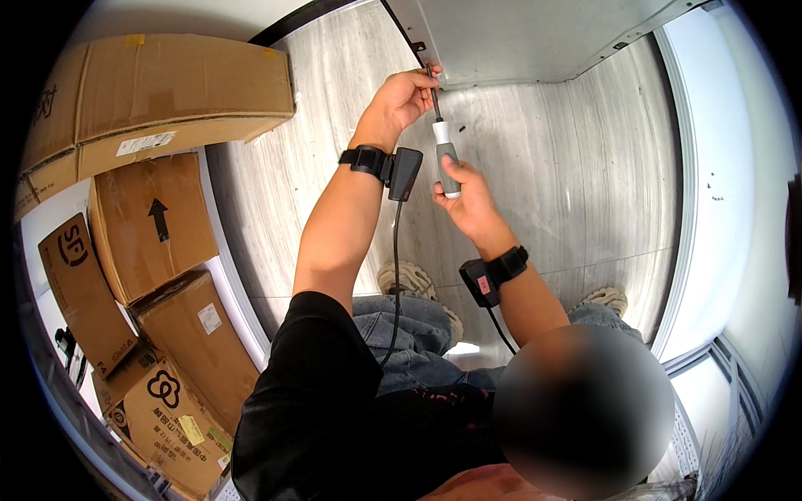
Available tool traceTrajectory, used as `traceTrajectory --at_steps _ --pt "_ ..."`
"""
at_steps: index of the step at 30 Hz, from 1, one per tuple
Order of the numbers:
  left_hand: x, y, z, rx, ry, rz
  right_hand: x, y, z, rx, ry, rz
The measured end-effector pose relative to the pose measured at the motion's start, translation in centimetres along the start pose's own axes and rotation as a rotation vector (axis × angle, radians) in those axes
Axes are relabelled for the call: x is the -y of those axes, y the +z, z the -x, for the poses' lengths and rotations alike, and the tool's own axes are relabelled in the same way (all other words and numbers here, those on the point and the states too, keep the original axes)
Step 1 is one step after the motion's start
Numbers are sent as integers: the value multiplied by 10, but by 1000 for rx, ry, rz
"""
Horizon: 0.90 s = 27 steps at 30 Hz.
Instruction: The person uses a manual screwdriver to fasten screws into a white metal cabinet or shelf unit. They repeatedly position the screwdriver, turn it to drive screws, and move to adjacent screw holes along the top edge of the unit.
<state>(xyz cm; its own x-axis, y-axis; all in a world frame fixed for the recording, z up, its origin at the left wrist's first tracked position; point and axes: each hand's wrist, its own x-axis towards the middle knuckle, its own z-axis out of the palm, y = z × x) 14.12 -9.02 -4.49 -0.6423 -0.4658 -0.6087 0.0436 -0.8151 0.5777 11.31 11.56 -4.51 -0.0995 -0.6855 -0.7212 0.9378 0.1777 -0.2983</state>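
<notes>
A screwdriver (pixel 449 154) with a grey and white handle and a dark shaft points away from me, toward the edge of a grey metal panel (pixel 535 42) at the top. My right hand (pixel 473 200) is closed around the lower end of its handle. The fingers of my left hand (pixel 403 98) are closed at the far end of the shaft, beside the panel's edge. They cover the tip, and whatever it touches is hidden. A dark bracket-like fitting (pixel 418 48) sits on the panel just beyond my left fingertips.
Cardboard boxes (pixel 184 79) are stacked along the left side. A small dark piece (pixel 462 129) lies on the grey wood-look floor (pixel 551 175), right of the screwdriver. A white frame (pixel 693 167) runs along the right. Cables (pixel 395 284) hang from black wrist devices on both arms.
</notes>
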Motion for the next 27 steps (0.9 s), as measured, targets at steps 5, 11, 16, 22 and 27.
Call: traceTrajectory --at_steps 5,11,16,22,27 --pt "9 -2 -3 -71 68 -85 6 4 6 9 43 24" --pt "15 7 6 -97 129 -175 3 6 4 -17 29 -5" --pt "2 14 25 136 18 -188 4 -19 -8 129 108 -179" --pt "1 10 23 -79 80 -474 6 12 7 -46 39 18" --pt "3 15 22 -176 82 -529 -7 14 4 -120 -141 206"
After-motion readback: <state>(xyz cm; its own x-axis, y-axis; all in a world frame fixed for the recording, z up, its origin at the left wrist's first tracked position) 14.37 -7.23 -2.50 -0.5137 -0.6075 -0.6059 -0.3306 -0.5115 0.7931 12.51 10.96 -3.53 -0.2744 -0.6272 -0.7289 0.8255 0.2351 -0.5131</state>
